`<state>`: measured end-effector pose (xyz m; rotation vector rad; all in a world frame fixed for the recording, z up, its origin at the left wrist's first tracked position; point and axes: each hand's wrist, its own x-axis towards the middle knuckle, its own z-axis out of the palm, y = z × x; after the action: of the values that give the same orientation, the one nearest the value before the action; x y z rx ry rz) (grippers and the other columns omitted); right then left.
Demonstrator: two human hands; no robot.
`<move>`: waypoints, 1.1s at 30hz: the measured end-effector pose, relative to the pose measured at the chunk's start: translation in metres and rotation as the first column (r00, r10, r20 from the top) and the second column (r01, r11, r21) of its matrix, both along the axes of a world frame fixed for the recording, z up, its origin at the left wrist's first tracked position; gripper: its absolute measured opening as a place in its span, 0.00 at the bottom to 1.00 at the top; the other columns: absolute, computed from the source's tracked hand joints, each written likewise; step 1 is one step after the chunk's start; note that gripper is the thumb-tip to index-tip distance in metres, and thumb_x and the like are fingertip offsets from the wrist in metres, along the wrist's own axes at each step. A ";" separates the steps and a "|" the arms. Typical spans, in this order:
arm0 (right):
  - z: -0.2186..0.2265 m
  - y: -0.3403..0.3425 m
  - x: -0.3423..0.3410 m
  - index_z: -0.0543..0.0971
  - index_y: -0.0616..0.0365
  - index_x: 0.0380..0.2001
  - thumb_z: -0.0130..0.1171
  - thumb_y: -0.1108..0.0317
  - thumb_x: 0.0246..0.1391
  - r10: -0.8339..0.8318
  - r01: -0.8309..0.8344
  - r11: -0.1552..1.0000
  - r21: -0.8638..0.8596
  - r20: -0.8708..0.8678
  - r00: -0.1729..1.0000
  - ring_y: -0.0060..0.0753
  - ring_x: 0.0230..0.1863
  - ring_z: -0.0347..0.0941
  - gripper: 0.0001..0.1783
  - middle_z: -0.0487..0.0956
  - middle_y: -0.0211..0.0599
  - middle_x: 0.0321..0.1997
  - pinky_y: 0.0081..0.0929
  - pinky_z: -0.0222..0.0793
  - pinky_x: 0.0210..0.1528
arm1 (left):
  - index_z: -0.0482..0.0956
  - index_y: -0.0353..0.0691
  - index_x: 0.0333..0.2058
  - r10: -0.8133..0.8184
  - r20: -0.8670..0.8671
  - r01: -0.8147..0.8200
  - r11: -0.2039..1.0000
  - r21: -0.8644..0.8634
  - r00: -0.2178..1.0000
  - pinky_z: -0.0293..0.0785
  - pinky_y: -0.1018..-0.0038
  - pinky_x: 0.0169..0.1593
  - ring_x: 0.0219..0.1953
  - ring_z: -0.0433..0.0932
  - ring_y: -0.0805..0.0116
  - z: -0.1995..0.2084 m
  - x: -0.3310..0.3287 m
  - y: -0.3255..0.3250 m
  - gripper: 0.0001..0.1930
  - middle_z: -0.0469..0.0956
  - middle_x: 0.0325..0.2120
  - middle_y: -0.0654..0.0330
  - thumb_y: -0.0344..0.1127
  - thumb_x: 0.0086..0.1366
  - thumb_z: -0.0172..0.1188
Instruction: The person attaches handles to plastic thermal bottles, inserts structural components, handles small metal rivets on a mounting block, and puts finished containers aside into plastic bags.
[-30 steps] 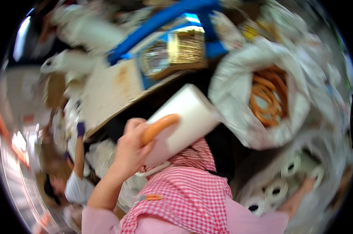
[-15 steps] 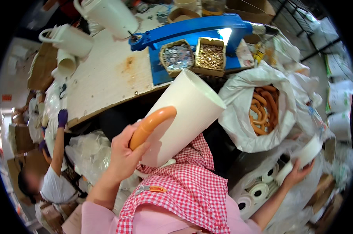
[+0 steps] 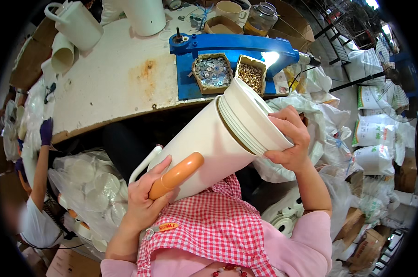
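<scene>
A large white plastic jug body [image 3: 197,145] lies tilted across my lap, its wide mouth up toward the right. My left hand [image 3: 146,194] is closed round an orange curved handle [image 3: 177,174] against its side; whether the handle is fixed on, I cannot tell. A thin white curved piece [image 3: 143,165] shows beside the fingers. At the mouth, my right hand [image 3: 291,138] grips a white ribbed lid [image 3: 251,121] by its outer rim. The lid's ridged end meets the jug's mouth, with a dark gap along the edge.
Behind stand a blue bench tool [image 3: 236,46], a box of washers [image 3: 212,71], a box of brass-coloured parts [image 3: 251,76] and white jugs [image 3: 82,27]. White lids [image 3: 283,224] lie in plastic at right. A co-worker's purple-gloved hand [image 3: 45,131] rests by the table's left edge.
My right hand has brought the white lid from the bag at lower right up to the jug's mouth. The jug has shifted slightly in my left hand. The view has turned a little.
</scene>
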<state>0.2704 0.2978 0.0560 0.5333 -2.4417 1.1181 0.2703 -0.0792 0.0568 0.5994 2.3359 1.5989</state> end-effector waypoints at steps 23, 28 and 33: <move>0.026 -0.076 -0.068 0.82 0.65 0.40 0.66 0.56 0.55 -0.120 0.097 0.992 0.076 0.415 0.902 0.39 0.39 0.71 0.21 0.75 0.40 0.33 0.35 0.66 0.45 | 0.72 0.30 0.42 -0.064 -0.261 0.013 0.982 -0.191 0.963 0.81 0.68 0.30 0.28 0.84 0.52 -0.024 0.004 0.010 0.21 0.71 0.60 0.35 0.29 0.51 0.71; 0.007 -0.058 -0.089 0.80 0.65 0.45 0.55 0.49 0.65 -0.005 0.038 0.998 -0.058 0.481 0.877 0.35 0.43 0.73 0.26 0.78 0.38 0.35 0.34 0.68 0.49 | 0.74 0.33 0.39 0.060 -0.296 -0.096 0.990 -0.108 0.953 0.81 0.69 0.29 0.27 0.84 0.53 -0.029 0.005 0.007 0.19 0.74 0.58 0.37 0.29 0.51 0.72; -0.035 0.006 -0.131 0.76 0.62 0.54 0.37 0.41 0.72 0.079 0.266 0.835 -0.482 0.583 0.808 0.25 0.46 0.76 0.34 0.81 0.37 0.48 0.28 0.72 0.50 | 0.76 0.36 0.40 -0.032 -0.295 0.012 0.998 -0.069 0.955 0.82 0.70 0.33 0.30 0.85 0.56 -0.025 0.013 -0.010 0.22 0.75 0.59 0.46 0.31 0.47 0.75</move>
<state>0.1389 0.3034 0.0211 -0.1600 -2.3747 2.0817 0.2830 -0.0893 0.0313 0.9025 2.5702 1.5024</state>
